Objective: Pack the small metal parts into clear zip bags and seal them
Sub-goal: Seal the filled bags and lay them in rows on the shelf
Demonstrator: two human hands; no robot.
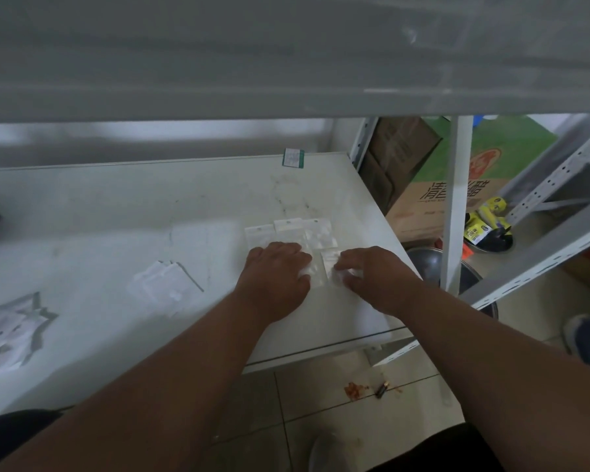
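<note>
Both hands rest on small clear zip bags laid on the white table [116,212], near its right edge. My left hand [276,272] lies flat, palm down, pressing on one bag. My right hand [372,274] has its fingers curled onto the neighbouring bag [331,267], pressing near its top. Three more clear bags [300,233] lie side by side just beyond the hands. A stack of empty bags [164,284] sits to the left. The metal parts are too small to make out.
A pile of crumpled plastic packets [11,328] lies at the table's left front. A green-edged label [293,158] stands at the far edge. A grey shelf overhangs above. Cardboard boxes [423,199], a metal bowl [433,264] and rack posts [457,206] crowd the right.
</note>
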